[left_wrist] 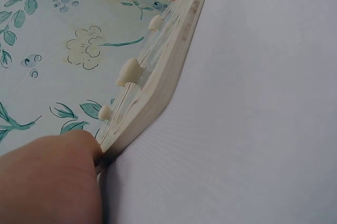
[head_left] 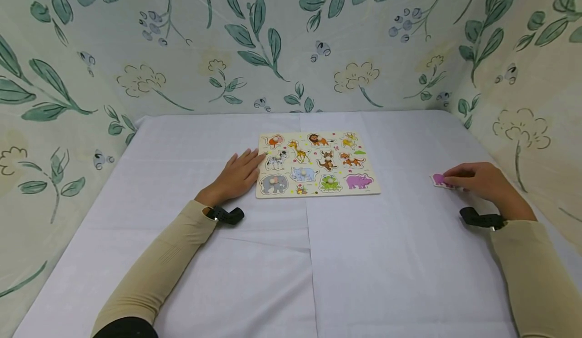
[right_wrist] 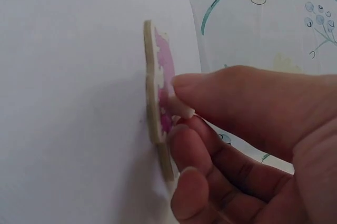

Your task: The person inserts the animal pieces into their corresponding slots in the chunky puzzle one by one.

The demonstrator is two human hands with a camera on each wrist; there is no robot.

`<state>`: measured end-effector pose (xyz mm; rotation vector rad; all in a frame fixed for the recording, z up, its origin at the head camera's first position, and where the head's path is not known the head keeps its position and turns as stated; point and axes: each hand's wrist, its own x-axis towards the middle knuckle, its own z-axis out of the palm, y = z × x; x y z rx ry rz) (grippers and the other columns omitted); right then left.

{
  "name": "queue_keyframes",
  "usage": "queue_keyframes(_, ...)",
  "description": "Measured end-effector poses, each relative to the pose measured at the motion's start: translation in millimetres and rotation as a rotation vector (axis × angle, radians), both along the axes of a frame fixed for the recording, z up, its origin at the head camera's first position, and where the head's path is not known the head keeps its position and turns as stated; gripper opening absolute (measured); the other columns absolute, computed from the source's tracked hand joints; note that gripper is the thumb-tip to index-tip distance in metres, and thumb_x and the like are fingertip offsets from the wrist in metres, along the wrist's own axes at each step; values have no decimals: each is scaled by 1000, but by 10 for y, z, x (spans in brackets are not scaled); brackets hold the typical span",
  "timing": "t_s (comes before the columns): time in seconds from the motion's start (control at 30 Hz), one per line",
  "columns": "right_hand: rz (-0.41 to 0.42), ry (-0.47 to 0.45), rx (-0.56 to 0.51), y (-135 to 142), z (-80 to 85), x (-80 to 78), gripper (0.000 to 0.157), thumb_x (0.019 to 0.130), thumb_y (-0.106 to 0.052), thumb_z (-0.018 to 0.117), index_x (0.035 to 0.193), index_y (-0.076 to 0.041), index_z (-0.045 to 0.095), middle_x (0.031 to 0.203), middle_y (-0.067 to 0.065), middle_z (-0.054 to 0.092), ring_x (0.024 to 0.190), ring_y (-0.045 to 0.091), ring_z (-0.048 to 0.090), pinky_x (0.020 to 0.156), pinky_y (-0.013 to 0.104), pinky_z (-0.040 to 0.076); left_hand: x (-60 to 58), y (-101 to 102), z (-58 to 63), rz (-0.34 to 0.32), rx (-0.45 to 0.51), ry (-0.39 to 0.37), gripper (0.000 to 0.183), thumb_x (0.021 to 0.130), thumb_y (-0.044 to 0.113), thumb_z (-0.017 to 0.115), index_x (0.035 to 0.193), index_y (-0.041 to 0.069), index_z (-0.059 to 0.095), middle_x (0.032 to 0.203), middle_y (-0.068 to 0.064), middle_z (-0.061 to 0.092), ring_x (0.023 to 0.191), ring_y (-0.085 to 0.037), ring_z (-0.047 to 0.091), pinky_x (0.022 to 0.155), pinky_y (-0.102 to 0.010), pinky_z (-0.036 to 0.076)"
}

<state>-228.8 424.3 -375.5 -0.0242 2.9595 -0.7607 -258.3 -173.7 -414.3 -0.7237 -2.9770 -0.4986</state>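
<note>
A wooden animal peg puzzle board (head_left: 313, 179) lies at the middle of the table, with animal pictures and small pegs. My left hand (head_left: 236, 175) rests flat beside it, its fingertips at the board's left edge. In the left wrist view the board's edge (left_wrist: 163, 84) and pegs (left_wrist: 130, 71) show next to the left hand (left_wrist: 52, 176). Out at the right side of the table, my right hand (head_left: 482, 180) pinches a purple hippo puzzle piece (head_left: 438, 180) by its peg (right_wrist: 181, 108). The right wrist view shows that piece (right_wrist: 166, 60) edge-on, close over the cloth.
A white cloth (head_left: 254, 277) with fold lines covers the table. Behind it and at both sides hang curtains (head_left: 273, 35) printed with leaves and flowers. Each wrist wears a black band with a camera (head_left: 229, 215). On the board, a purple hippo picture (head_left: 359, 181) marks the lower right corner.
</note>
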Motion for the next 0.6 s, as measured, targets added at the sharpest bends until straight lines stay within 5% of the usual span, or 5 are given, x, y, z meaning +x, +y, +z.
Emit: queue_keyframes(0.6, -13, 28, 42, -15, 1, -2, 51, 89, -43, 68, 112, 3, 67, 105, 21, 66, 89, 31, 56, 63, 31, 47, -2, 8, 0, -1, -2, -2, 51, 105, 30, 31, 154, 15, 27, 160, -9, 20, 148, -29, 10, 117, -53, 4)
